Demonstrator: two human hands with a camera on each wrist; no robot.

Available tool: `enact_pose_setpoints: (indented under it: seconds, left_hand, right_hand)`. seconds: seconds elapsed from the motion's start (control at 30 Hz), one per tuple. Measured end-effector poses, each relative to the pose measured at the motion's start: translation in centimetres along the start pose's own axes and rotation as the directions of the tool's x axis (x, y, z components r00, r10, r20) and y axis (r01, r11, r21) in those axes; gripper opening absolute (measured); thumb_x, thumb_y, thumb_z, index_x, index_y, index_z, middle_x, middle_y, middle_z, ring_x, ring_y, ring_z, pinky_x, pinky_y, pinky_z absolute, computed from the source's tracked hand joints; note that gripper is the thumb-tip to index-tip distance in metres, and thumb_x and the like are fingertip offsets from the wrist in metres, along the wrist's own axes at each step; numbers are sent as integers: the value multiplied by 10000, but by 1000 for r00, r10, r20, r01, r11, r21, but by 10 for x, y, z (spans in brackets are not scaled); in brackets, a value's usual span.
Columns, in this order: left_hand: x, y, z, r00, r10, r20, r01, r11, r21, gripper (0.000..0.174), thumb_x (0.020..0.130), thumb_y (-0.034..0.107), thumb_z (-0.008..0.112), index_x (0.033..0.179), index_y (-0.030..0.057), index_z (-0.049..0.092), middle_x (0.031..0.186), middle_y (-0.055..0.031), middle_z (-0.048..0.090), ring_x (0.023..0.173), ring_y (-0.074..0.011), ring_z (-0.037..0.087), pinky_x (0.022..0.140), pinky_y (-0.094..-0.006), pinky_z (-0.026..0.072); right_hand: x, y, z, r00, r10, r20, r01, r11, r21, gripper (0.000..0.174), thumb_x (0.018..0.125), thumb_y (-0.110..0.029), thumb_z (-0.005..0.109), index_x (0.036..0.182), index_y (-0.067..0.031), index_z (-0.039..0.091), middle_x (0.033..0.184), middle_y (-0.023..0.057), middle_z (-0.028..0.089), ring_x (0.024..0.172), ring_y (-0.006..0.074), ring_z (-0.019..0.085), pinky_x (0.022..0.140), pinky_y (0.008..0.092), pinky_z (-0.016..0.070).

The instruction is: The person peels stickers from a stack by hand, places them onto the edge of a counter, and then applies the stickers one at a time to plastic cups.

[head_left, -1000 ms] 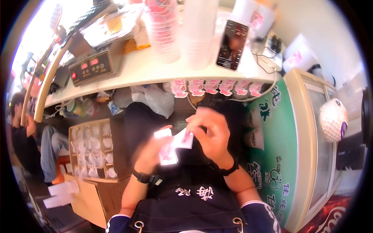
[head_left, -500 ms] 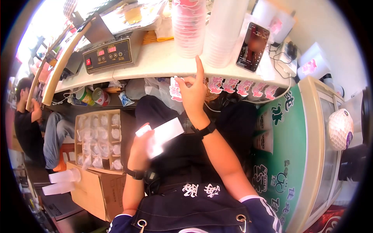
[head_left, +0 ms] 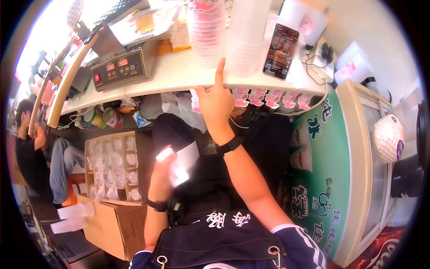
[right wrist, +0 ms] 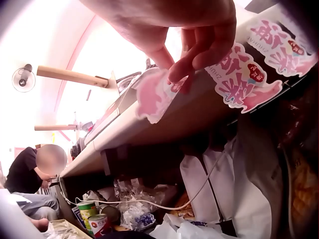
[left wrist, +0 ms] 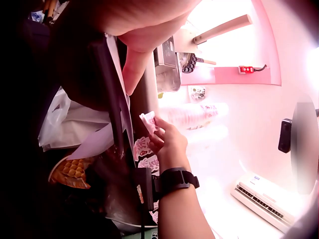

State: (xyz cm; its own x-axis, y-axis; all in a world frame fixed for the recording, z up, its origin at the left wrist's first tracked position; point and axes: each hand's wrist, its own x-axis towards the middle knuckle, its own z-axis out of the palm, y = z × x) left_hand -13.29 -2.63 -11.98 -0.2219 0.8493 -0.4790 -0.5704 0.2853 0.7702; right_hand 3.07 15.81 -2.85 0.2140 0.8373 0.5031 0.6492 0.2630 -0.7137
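My right hand is at the front edge of the counter, index finger extended upward. Between thumb and fingers it pinches a pink-and-white die-cut sticker, close against the edge in the right wrist view. To its right, a row of similar stickers hangs along that edge. Low over my lap, my left hand grips some white paper pieces, blurred and partly overexposed. In the left wrist view, the left hand's palm and fingers fill the top, beside a dark strip.
Stacks of plastic cups, a phone and a control box stand on the counter. A carton of wrapped cups is at left, a green freezer at right. Another person sits at far left.
The hands were together over my lap with the paper pieces. The right hand has since moved up to the counter edge with a sticker; the left stayed low with the paper.
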Motion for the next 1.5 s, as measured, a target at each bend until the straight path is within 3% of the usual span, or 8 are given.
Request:
enact_pose_setpoints:
  seconds: [0.43,0.53,0.73,0.9,1.03,1.23,1.3,1.5]
  left_hand:
    - [-4,5,18,999,-25,-45,29,996,83,477,926,108,629,1379,72,485,863,-39,616,603,-139,603,451,-262,461]
    - [-7,9,23,997,-45,59,47,998,-29,547,895,18,641,1409,84,467,985,-71,688,867,-193,702,782,-339,582]
    - [-24,20,90,946,-78,314,29,987,159,600,850,113,677,1404,115,447,874,-46,585,601,-118,589,452,-300,536]
    - [-13,14,103,822,-284,493,405,901,-155,530,922,90,551,1434,31,426,1091,-143,651,965,-273,666,898,-383,558]
    - [-20,18,119,848,-314,427,396,911,-116,540,914,28,527,1442,8,416,1170,-186,649,1053,-289,665,933,-394,553]
    - [-24,11,128,857,-220,466,266,963,-36,616,893,-33,608,1472,34,408,1120,-155,677,1009,-237,685,899,-347,564]
    - [-25,7,128,879,-167,447,205,978,-38,611,883,-41,622,1456,27,423,1105,-135,680,991,-221,686,887,-337,564]
    - [-33,-2,145,943,-17,333,-6,998,68,519,825,-84,684,1311,3,520,1054,-73,676,954,-168,680,845,-311,561]
  right_hand:
    - [0,20,-32,993,-84,-81,64,971,-229,842,789,-250,772,1529,-176,378,503,94,555,462,313,573,470,406,441]
    - [-3,32,-63,990,-143,11,143,988,-52,746,776,-233,779,1452,-106,490,608,88,642,501,285,601,516,411,482]
    - [-38,48,-122,478,-437,762,-88,839,537,575,721,-170,788,1266,-81,628,1014,94,700,861,259,646,855,370,482]
    - [-12,70,-179,980,-82,181,-18,869,495,120,864,-84,717,955,-45,649,893,31,660,779,97,605,699,255,486]
    - [85,118,-198,864,175,-473,143,815,562,167,887,38,660,1026,26,568,1005,81,628,952,144,611,844,278,506]
    - [148,158,-175,961,-20,-276,8,999,-48,304,792,15,699,1082,-13,612,1088,164,648,1011,301,632,920,397,487]
    - [136,153,-174,782,-484,-392,309,848,-431,311,788,-23,699,1090,-27,627,1095,169,652,1019,353,616,943,440,461]
    - [-20,59,-171,909,-303,287,178,904,390,137,819,-80,714,947,-37,694,980,91,669,943,256,626,865,359,490]
